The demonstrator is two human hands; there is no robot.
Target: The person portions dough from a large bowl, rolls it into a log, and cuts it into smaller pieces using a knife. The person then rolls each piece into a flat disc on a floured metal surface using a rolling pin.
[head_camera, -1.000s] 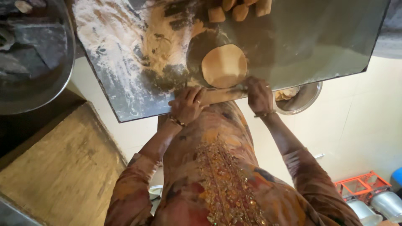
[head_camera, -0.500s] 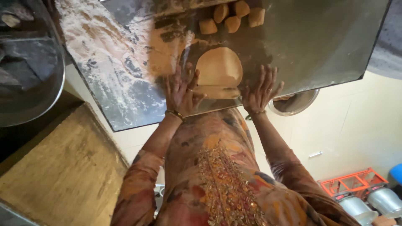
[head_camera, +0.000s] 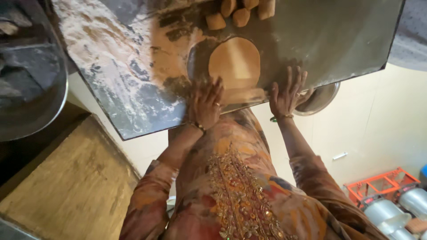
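A flat round dough disc [head_camera: 234, 60] lies on the floured steel table [head_camera: 133, 89]. A wooden rolling pin [head_camera: 242, 95] lies across the disc's near edge. My left hand [head_camera: 207, 104] presses flat on the pin's left end with fingers spread. My right hand [head_camera: 287, 93] presses flat on its right end, fingers also spread. Neither hand curls around the pin. Several small dough balls [head_camera: 240, 13] sit beyond the disc at the table's far side.
A large metal bowl [head_camera: 26, 71] stands at the left. A smaller metal bowl [head_camera: 320, 100] peeks from under the table's near edge. A wooden surface [head_camera: 58, 186] lies lower left. An orange crate [head_camera: 382, 184] and metal pots [head_camera: 413, 202] are on the floor at the right.
Both hands have slid away from my body over the rolling pin, going from curled around its ends to flat with fingers spread. The pin has rolled forward onto the dough disc.
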